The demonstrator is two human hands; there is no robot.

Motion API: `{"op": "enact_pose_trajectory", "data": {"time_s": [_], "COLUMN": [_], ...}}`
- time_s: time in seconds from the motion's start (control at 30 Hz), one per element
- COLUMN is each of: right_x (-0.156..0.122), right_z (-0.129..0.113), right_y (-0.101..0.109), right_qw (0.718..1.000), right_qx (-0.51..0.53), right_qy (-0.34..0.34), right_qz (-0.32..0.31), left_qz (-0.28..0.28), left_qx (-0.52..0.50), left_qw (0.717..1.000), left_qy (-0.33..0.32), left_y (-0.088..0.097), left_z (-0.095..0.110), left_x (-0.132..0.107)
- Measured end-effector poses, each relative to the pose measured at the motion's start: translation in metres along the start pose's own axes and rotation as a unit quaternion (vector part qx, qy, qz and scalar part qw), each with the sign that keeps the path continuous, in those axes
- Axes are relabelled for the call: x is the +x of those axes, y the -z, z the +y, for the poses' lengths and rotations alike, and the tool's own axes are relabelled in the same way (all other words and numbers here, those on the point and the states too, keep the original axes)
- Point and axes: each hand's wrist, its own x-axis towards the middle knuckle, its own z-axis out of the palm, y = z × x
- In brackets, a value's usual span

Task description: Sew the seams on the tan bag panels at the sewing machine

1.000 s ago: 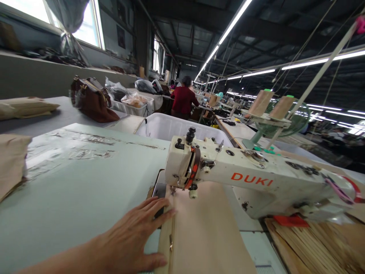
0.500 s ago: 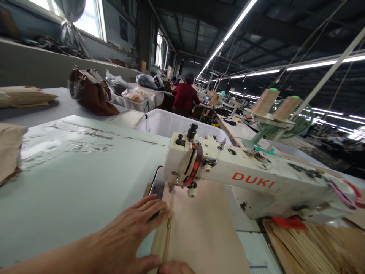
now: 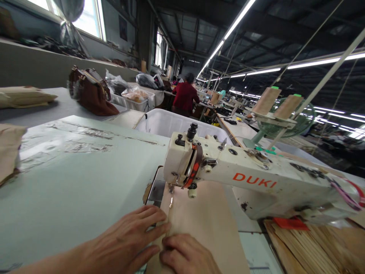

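Observation:
A beige panel of leather-like material lies under the needle of a white sewing machine marked DUKI. Along its left side runs a zipper, its shiny slider just in front of the presser foot. My left hand rests on the left edge of the panel and the zipper, fingers stretched forward. Close beside it, my right hand has its fingers curled and pinched on the near part of the zipper; the fingertips are partly hidden.
A white tub stands behind the machine. On the left are a brown handbag and beige pieces. Thread cones and a green fan stand right, above stacked brown pieces. A person in red sits farther back.
The zipper slider has moved forward, closer to the presser foot. My right hand has come up from the bottom edge to beside my left hand, which has slid slightly back.

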Motion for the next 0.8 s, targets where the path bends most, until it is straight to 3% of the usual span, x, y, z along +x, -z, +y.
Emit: {"op": "enact_pose_trajectory", "data": {"time_s": [0.07,0.13,0.27,0.4,0.5,0.63,0.8], "right_x": [0.019,0.038,0.05,0.036,0.03,0.036,0.055], "right_z": [0.01,0.02,0.037,0.037,0.035,0.038,0.051], "right_y": [0.026,0.037,0.022,0.01,0.012,0.015,0.015], "right_qw": [0.995,0.991,0.98,0.979,0.984,0.985,0.975], "right_qx": [0.053,0.026,-0.095,-0.119,-0.091,-0.06,0.015], "right_qy": [-0.021,-0.045,-0.039,-0.072,-0.049,-0.069,-0.185], "right_qz": [-0.081,-0.121,-0.17,-0.151,-0.148,-0.145,-0.123], "left_qz": [0.002,0.002,0.001,-0.023,-0.026,-0.033,-0.024], "left_qx": [0.014,0.039,0.057,0.011,0.01,0.007,0.008], "left_qw": [1.0,0.999,0.998,1.0,0.999,0.999,1.0], "left_qy": [-0.004,-0.002,-0.006,-0.011,-0.019,-0.022,-0.013], "left_y": [-0.001,-0.004,-0.01,-0.004,0.004,0.011,0.01], "left_z": [0.0,0.0,0.001,0.004,0.003,-0.001,-0.001], "left_x": [-0.002,-0.007,-0.02,-0.023,-0.016,-0.002,0.001]}}
